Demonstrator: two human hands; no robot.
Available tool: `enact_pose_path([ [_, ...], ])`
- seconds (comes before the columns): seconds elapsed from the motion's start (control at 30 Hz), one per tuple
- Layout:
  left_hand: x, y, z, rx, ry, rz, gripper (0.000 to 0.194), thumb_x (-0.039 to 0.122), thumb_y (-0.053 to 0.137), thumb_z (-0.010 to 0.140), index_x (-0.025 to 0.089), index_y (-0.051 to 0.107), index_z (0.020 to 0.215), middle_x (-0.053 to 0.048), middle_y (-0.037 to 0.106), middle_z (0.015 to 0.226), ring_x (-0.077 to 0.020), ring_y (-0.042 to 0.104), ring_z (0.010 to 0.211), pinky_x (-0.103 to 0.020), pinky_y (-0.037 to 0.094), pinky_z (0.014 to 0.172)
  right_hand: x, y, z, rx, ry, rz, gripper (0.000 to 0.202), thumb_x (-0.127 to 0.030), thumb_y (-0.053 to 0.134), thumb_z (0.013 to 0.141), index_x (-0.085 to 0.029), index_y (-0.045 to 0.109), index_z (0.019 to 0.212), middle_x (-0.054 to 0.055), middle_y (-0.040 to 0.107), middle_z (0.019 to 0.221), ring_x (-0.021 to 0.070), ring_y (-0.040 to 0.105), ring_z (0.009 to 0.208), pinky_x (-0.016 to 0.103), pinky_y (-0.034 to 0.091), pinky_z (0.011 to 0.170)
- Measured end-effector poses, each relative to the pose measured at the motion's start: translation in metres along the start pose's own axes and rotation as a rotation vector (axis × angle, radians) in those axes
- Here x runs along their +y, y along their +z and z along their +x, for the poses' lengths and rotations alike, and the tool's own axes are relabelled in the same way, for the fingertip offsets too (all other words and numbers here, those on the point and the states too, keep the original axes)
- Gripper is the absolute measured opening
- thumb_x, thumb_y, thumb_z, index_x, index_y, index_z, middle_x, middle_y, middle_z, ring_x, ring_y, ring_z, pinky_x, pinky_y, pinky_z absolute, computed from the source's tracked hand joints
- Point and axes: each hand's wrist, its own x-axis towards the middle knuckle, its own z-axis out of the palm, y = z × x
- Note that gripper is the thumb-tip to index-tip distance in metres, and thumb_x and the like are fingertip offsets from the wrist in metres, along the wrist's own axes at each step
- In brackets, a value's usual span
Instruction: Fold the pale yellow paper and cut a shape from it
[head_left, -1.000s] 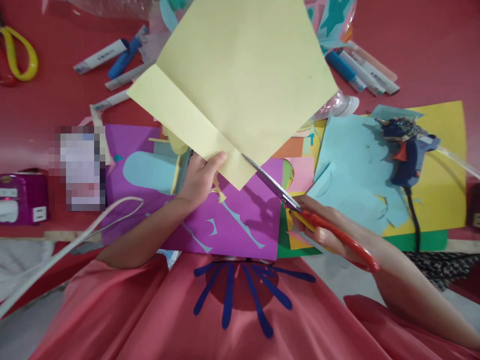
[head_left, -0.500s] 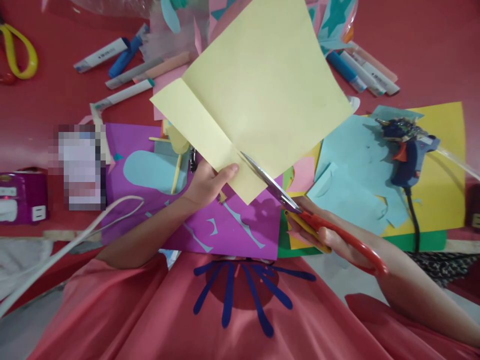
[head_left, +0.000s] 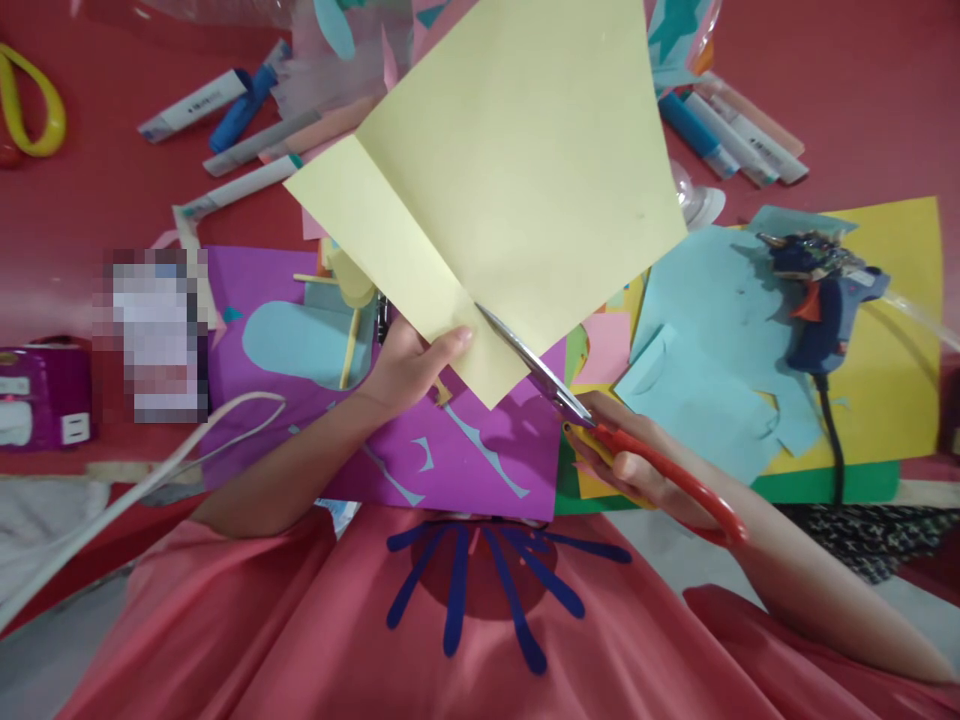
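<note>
A large pale yellow sheet (head_left: 525, 170) with a fold line near its left side is held up over the table. My left hand (head_left: 412, 365) pinches its lower left edge, thumb on top. In my right hand (head_left: 637, 455) are scissors with red and yellow handles (head_left: 675, 465). Their metal blades reach up and left across the sheet's lower part, the tip lying near the fold. The blades look almost closed on the paper. Beneath lies a purple sheet (head_left: 480, 460) bearing light blue scraps and a light blue rounded cutout (head_left: 292, 343).
Several markers (head_left: 195, 103) lie at the back left, others (head_left: 697, 133) at the back right. A blue glue gun (head_left: 829, 320) with a black cable rests on yellow and light blue paper (head_left: 697, 360). A white cable (head_left: 135, 490) crosses the left front. A purple box (head_left: 45, 395) stands far left.
The right hand and scissors have shifted slightly left, their handles nearer the sheet. The upper part of the yellow sheet has tilted a little. My left hand keeps its pinch.
</note>
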Motion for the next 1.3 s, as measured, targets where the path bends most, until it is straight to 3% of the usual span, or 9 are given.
enact_pose_path([
  [0.27, -0.007, 0.000, 0.000, -0.009, -0.081, -0.060, 0.043, 0.057, 0.070, 0.075, 0.017, 0.069, 0.092, -0.007, 0.074, 0.088, -0.0261, 0.073, 0.089, -0.041, 0.064, 0.082, 0.002, -0.001, 0.000, 0.005, -0.007, -0.071, 0.072, -0.086, 0.053, 0.079, -0.021, 0.053, 0.109, -0.005, 0.044, 0.071, 0.0105, 0.036, 0.059, 0.025, 0.027, 0.048],
  [0.53, -0.001, 0.001, 0.003, 0.107, -0.075, -0.086, 0.048, 0.064, 0.063, 0.082, 0.018, 0.070, 0.096, -0.008, 0.074, 0.093, -0.0288, 0.070, 0.111, -0.043, 0.054, 0.108, 0.016, -0.016, -0.008, -0.071, -0.076, -0.140, 0.059, -0.076, 0.047, 0.091, -0.021, 0.049, 0.113, -0.005, 0.042, 0.071, 0.0106, 0.033, 0.056, 0.026, 0.033, 0.050],
  [0.67, 0.002, 0.000, 0.002, 0.083, -0.051, -0.017, 0.050, 0.064, 0.061, 0.085, 0.017, 0.070, 0.098, -0.008, 0.075, 0.088, -0.0271, 0.072, 0.105, -0.041, 0.058, 0.102, 0.019, -0.020, -0.010, -0.122, -0.097, -0.119, 0.055, -0.076, 0.044, 0.092, -0.023, 0.046, 0.107, -0.003, 0.046, 0.073, 0.0108, 0.035, 0.056, 0.027, 0.034, 0.049],
  [0.87, 0.005, -0.002, 0.003, 0.054, 0.036, 0.036, 0.059, 0.070, 0.062, 0.082, 0.018, 0.067, 0.109, -0.010, 0.076, 0.099, -0.0280, 0.071, 0.109, -0.041, 0.059, 0.099, 0.013, -0.021, -0.009, -0.178, -0.052, -0.099, 0.057, -0.080, 0.043, 0.089, -0.024, 0.045, 0.103, -0.003, 0.044, 0.076, 0.0109, 0.033, 0.058, 0.027, 0.031, 0.049],
  [1.07, 0.009, -0.001, 0.004, -0.034, 0.058, 0.081, 0.052, 0.066, 0.062, 0.082, 0.017, 0.067, 0.098, -0.008, 0.073, 0.087, -0.0249, 0.073, 0.089, -0.041, 0.063, 0.088, 0.008, -0.014, -0.009, -0.104, -0.054, -0.072, 0.065, -0.084, 0.045, 0.085, -0.023, 0.053, 0.105, 0.001, 0.049, 0.082, 0.0145, 0.045, 0.067, 0.029, 0.040, 0.057],
  [1.3, 0.008, 0.000, 0.003, -0.030, 0.035, 0.107, 0.039, 0.056, 0.063, 0.080, 0.018, 0.067, 0.088, -0.005, 0.069, 0.077, -0.0238, 0.070, 0.082, -0.041, 0.063, 0.083, 0.009, 0.002, -0.002, -0.037, -0.040, 0.031, 0.070, -0.088, 0.047, 0.080, -0.024, 0.049, 0.108, -0.006, 0.039, 0.069, 0.0100, 0.030, 0.054, 0.025, 0.024, 0.045],
])
